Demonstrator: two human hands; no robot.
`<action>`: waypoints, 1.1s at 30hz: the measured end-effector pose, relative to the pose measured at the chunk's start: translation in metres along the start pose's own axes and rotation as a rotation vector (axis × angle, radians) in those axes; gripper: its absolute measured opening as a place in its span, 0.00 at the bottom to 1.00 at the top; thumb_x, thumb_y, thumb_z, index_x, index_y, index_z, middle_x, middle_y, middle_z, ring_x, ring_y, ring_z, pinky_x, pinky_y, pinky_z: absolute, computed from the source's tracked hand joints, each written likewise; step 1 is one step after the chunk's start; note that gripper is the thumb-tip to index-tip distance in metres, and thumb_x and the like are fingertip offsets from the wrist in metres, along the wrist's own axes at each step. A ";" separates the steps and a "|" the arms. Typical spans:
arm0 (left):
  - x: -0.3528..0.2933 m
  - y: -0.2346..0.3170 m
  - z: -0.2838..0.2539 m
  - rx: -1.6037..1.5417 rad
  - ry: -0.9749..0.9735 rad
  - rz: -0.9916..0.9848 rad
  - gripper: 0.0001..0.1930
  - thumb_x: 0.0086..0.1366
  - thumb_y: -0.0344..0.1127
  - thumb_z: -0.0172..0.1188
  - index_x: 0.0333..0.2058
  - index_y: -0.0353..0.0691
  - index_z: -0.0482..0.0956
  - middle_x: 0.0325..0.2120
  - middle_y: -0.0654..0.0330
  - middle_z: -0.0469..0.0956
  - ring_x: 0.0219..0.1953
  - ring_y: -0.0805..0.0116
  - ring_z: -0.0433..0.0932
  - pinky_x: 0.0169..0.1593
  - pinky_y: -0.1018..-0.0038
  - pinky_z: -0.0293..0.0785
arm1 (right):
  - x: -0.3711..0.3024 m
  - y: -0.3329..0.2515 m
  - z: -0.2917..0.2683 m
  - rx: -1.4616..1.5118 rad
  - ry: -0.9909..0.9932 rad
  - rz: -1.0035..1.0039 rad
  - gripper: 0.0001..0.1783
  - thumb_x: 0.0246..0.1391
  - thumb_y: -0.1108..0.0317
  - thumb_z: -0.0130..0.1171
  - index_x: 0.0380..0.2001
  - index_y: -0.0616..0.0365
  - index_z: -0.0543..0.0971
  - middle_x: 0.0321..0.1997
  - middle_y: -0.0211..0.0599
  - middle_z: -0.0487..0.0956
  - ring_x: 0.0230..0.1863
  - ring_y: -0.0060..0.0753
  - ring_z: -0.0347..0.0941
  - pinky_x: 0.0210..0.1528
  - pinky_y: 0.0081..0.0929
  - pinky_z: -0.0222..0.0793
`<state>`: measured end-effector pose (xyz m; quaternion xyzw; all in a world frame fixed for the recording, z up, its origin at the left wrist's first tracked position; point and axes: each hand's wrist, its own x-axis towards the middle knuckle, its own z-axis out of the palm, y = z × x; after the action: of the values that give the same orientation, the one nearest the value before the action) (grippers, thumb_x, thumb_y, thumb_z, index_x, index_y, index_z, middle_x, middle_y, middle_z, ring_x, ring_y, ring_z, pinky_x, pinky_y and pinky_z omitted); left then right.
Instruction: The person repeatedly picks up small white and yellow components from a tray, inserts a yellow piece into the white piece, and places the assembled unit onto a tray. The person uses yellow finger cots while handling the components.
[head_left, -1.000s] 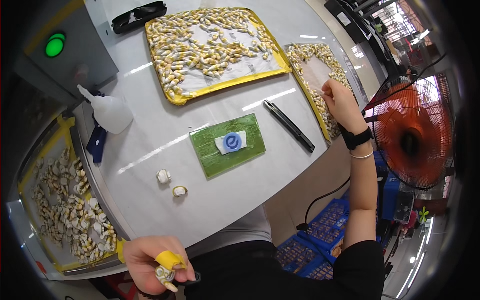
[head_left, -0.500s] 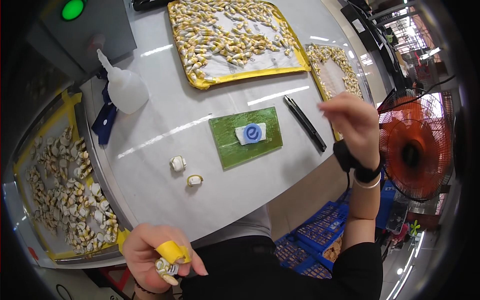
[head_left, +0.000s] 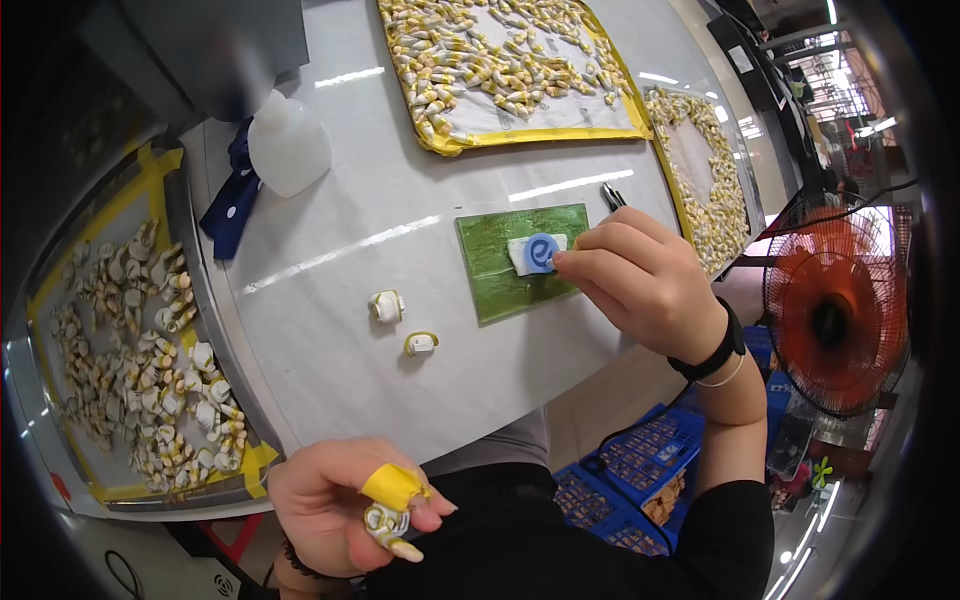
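In my left hand (head_left: 335, 505), at the lower left, is a small white painted figurine (head_left: 388, 522) with golden-yellow markings. Yellow tape (head_left: 396, 486) wraps a finger of that hand. My right hand (head_left: 650, 290) is closed in a pinch, its fingertips at the right edge of a round blue disc (head_left: 541, 253) with a dark curved mark. What the pinch holds, if anything, is too small to make out. Under the disc lies a white pad (head_left: 518, 257) on a green plate (head_left: 490, 290). Two small white pieces with yellow-green edges (head_left: 387, 307) stand on the table left of the plate.
Many small painted figurines fill a yellow-edged tray (head_left: 545, 140) at the back, another tray (head_left: 690, 245) at right and one (head_left: 85, 470) at left. A white squeeze bottle (head_left: 290, 150) stands back left. A black utility knife (head_left: 612, 194) lies partly behind my right hand. Right is an orange fan (head_left: 830, 320).
My right hand has come left and down from beside the right tray to the blue disc, now covering most of the knife. The left hand keeps the figurine; the whole view has shifted slightly.
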<state>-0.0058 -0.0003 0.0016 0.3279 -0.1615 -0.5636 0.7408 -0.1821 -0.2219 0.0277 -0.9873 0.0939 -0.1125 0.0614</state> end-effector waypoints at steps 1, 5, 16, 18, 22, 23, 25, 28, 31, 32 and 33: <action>-0.001 0.000 -0.002 0.006 -0.004 0.007 0.23 0.50 0.44 0.69 0.32 0.29 0.72 0.23 0.49 0.78 0.27 0.60 0.78 0.32 0.64 0.80 | -0.001 -0.001 0.001 -0.020 -0.012 -0.006 0.11 0.35 0.77 0.59 0.28 0.62 0.76 0.26 0.34 0.73 0.29 0.33 0.70 0.30 0.26 0.70; 0.003 0.002 -0.005 0.055 -0.086 0.011 0.24 0.44 0.45 0.72 0.31 0.28 0.78 0.26 0.52 0.80 0.30 0.60 0.80 0.35 0.69 0.78 | 0.000 -0.004 0.001 -0.044 -0.042 -0.005 0.11 0.36 0.77 0.56 0.29 0.62 0.76 0.27 0.34 0.72 0.32 0.34 0.70 0.32 0.26 0.70; 0.002 0.004 0.002 0.062 -0.010 0.002 0.22 0.43 0.46 0.72 0.27 0.31 0.81 0.26 0.55 0.81 0.30 0.63 0.80 0.34 0.72 0.76 | 0.011 0.006 -0.002 0.090 -0.065 0.022 0.09 0.37 0.80 0.58 0.28 0.61 0.77 0.26 0.34 0.74 0.31 0.35 0.71 0.33 0.27 0.69; 0.002 0.000 -0.001 0.127 -0.043 0.120 0.21 0.44 0.46 0.73 0.28 0.33 0.78 0.25 0.54 0.80 0.30 0.64 0.79 0.33 0.70 0.78 | 0.011 0.000 -0.006 0.206 0.013 0.120 0.09 0.37 0.81 0.60 0.27 0.62 0.78 0.26 0.34 0.75 0.28 0.33 0.72 0.30 0.25 0.69; 0.010 -0.008 -0.015 0.573 -0.186 0.398 0.22 0.48 0.48 0.72 0.31 0.40 0.73 0.25 0.57 0.77 0.27 0.66 0.75 0.30 0.68 0.79 | 0.007 -0.039 -0.018 0.669 0.255 0.247 0.14 0.35 0.86 0.63 0.29 0.61 0.81 0.26 0.36 0.79 0.23 0.30 0.75 0.26 0.22 0.70; 0.010 -0.005 -0.014 0.699 -0.198 0.437 0.22 0.48 0.49 0.71 0.31 0.40 0.73 0.25 0.58 0.77 0.26 0.66 0.75 0.30 0.69 0.79 | 0.009 -0.049 -0.017 0.796 0.236 0.222 0.13 0.35 0.85 0.64 0.29 0.62 0.81 0.26 0.36 0.79 0.23 0.31 0.75 0.26 0.22 0.70; 0.009 -0.004 -0.010 0.855 -0.201 0.480 0.23 0.48 0.53 0.70 0.31 0.40 0.73 0.26 0.60 0.77 0.26 0.67 0.75 0.30 0.70 0.79 | 0.013 -0.068 -0.012 0.974 0.240 0.194 0.13 0.36 0.85 0.64 0.30 0.62 0.81 0.25 0.36 0.79 0.24 0.34 0.76 0.27 0.23 0.71; 0.006 -0.005 -0.001 0.659 -0.085 0.412 0.17 0.39 0.38 0.76 0.27 0.36 0.82 0.30 0.59 0.81 0.32 0.62 0.80 0.36 0.73 0.77 | 0.013 -0.080 -0.002 1.101 0.273 0.185 0.12 0.39 0.83 0.65 0.31 0.61 0.80 0.29 0.37 0.80 0.27 0.35 0.77 0.28 0.24 0.72; 0.006 -0.006 0.003 0.658 -0.085 0.408 0.16 0.40 0.37 0.76 0.27 0.36 0.82 0.31 0.59 0.81 0.32 0.62 0.80 0.36 0.73 0.78 | 0.012 -0.080 0.004 1.110 0.242 0.091 0.10 0.41 0.81 0.63 0.32 0.63 0.80 0.32 0.40 0.79 0.28 0.36 0.76 0.29 0.25 0.72; 0.006 -0.007 0.003 0.652 -0.094 0.407 0.16 0.39 0.37 0.76 0.27 0.36 0.82 0.31 0.59 0.81 0.32 0.62 0.80 0.36 0.73 0.78 | 0.012 -0.079 0.005 1.115 0.244 0.065 0.10 0.42 0.81 0.63 0.32 0.64 0.80 0.32 0.41 0.79 0.28 0.37 0.76 0.29 0.25 0.72; 0.006 -0.008 0.003 0.645 -0.103 0.407 0.16 0.39 0.36 0.76 0.27 0.36 0.82 0.31 0.59 0.81 0.32 0.63 0.80 0.36 0.73 0.78 | 0.013 -0.080 0.007 1.121 0.246 0.039 0.09 0.43 0.81 0.63 0.32 0.65 0.79 0.31 0.41 0.79 0.28 0.37 0.76 0.29 0.25 0.72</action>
<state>-0.0111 -0.0080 -0.0023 0.4767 -0.4294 -0.3412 0.6870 -0.1547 -0.1462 0.0353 -0.7818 0.0444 -0.2578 0.5660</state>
